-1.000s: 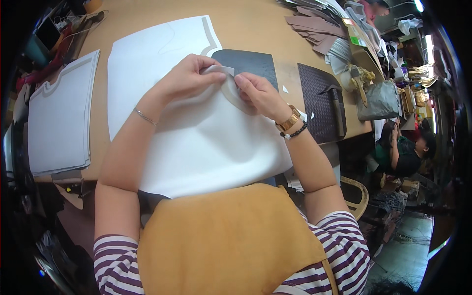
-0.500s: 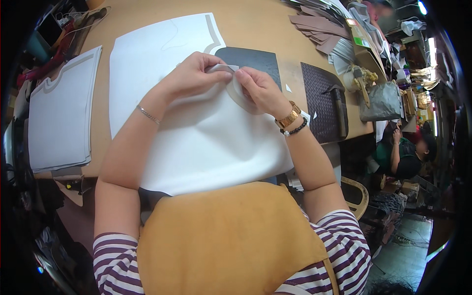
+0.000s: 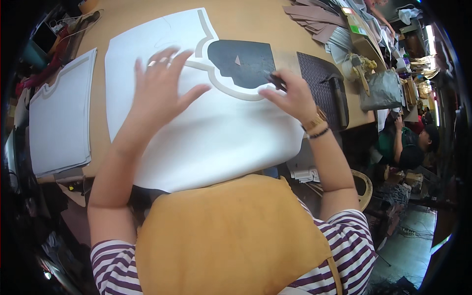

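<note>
A large white sheet [image 3: 221,142] drapes over the near table edge toward my apron, a grey strip [image 3: 231,92] bordering its curved cutout. My left hand [image 3: 164,91] hovers over the sheet with fingers spread, smeared a little by motion and holding nothing. To the right of the cutout, my right hand [image 3: 292,96] is closed around a small dark tool [image 3: 276,81], whose kind I cannot make out. Its thumb is near the end of the grey strip. Within the cutout lies a dark mat [image 3: 246,64] bearing a small pale scrap [image 3: 238,60].
A stack of white panels [image 3: 61,113] lies at the left. On the right are a woven-textured dark mat [image 3: 314,78], a hammer [image 3: 337,96], a brush [image 3: 363,81] and a grey block-like container [image 3: 381,93]. Brown strips [image 3: 314,18] are piled at the far right. A co-worker [image 3: 413,142] is beyond.
Both hands have let go of the sheet's edge and moved apart, and the edge now lies flat. The left hand has spread open; the right now shows a dark tool in its grip.
</note>
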`<state>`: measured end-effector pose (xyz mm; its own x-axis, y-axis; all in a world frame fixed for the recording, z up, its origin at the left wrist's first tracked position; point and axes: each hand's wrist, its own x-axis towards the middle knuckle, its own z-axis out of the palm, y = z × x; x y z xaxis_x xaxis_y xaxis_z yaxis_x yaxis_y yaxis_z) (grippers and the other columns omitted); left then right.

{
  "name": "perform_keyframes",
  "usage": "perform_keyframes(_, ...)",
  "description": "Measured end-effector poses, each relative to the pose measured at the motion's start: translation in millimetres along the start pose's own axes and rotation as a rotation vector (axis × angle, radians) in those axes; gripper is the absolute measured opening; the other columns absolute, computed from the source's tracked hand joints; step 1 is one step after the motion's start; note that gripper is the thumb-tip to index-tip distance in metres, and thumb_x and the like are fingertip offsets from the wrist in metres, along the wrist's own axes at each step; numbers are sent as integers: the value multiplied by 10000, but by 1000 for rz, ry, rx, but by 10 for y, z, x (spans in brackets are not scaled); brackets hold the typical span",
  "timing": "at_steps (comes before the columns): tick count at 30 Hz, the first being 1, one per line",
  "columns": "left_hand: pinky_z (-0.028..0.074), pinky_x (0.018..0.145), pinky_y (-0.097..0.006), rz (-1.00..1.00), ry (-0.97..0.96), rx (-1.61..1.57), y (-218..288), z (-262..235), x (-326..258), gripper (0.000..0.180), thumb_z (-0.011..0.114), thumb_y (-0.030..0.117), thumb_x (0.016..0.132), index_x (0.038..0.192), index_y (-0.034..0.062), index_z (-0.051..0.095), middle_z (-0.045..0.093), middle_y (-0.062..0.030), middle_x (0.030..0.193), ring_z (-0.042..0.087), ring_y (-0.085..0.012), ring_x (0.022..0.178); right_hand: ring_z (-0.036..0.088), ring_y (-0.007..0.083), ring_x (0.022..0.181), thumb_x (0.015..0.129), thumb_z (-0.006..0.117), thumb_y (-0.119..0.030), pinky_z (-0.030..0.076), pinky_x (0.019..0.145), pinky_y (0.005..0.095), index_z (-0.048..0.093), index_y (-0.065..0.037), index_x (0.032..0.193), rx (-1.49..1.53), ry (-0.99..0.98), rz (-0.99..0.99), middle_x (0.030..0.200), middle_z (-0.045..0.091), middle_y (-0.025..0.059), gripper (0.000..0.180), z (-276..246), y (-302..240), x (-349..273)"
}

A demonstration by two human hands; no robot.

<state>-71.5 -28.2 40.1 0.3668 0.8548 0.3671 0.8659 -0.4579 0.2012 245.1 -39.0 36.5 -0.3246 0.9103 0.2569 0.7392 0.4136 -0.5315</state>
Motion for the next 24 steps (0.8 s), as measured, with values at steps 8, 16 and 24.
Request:
perform_keyframes(8, 145, 1063, -741, -156, -427, 174, -142, -180, -644, 790, 651, 584, 809, 1450, 188, 416, 368, -147, 1484, 314, -325, 1400, 714, 241, 808, 770, 790, -209, 577, 682, 324, 650, -67, 1018, -210, -121, -72, 1170, 677, 128, 318, -71, -46, -718)
perform_keyframes(16, 147, 1086, -719, -210, -170, 363, -732, 276, 245, 670, 614, 528, 873, 1454, 255, 423, 362, -101, 1526, 343, -283, 1404, 690, 254, 796, 828, 743, -265, 539, 674, 349, 639, -68, 1012, 213, -273, -57, 988, 699, 132, 288, 337, -824, -936)
perform_keyframes(24, 210, 1072, -697, 239, -404, -119, 634, -18, -958, 801, 654, 586, 802, 1463, 211, 400, 325, -117, 1548, 302, -336, 1425, 395, 49, 558, 1000, 465, -457, 338, 469, 209, 610, -82, 1018, 644, -401, 721, 718, 479, -40, 402, -85, -313, -571)
